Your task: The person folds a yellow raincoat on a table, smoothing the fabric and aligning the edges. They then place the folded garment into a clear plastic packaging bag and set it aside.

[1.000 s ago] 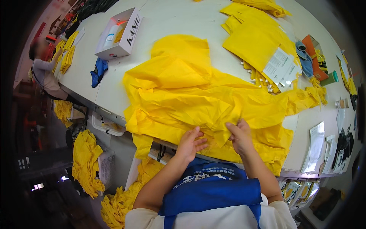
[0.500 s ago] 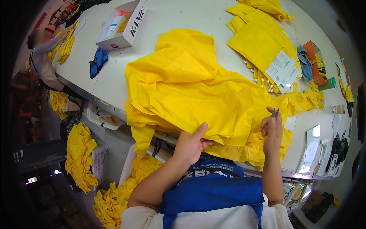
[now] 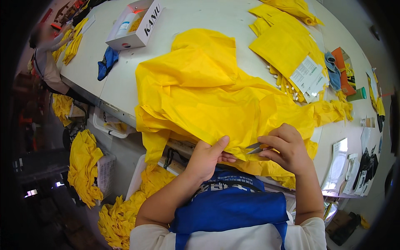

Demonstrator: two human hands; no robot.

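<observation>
Head view shows me the yellow garment (image 3: 208, 96) spread over the near half of the white work table (image 3: 216, 16), its lower hem hanging off the table edge toward the body. A second ago both hands lay flat on the cloth, smoothing it; half a second ago the right one had lifted off to the right. Now the left hand (image 3: 208, 156) pinches the hem between thumb and fingers, closed on a fold of fabric and holding it up taut. The right hand (image 3: 285, 148) has come back in, curled narrowly around small metal thread snips (image 3: 255, 147) whose blades point left at the pinched edge, just beside the left thumb. I judge from this that spreading and looking over has given way to trimming: a loose thread or tag at the hem is probably being cut, though I cannot make out any thread itself.

Beyond the garment, folded yellow pieces (image 3: 287, 46) lie stacked at the far right with white paper tags (image 3: 307, 75) on them. An open cardboard box (image 3: 135, 23) sits far left, a blue cloth (image 3: 106, 62) near it. Yellow garment heaps (image 3: 85, 164) lie on the floor at left, and another person (image 3: 46, 62) works at the far left end of the table.
</observation>
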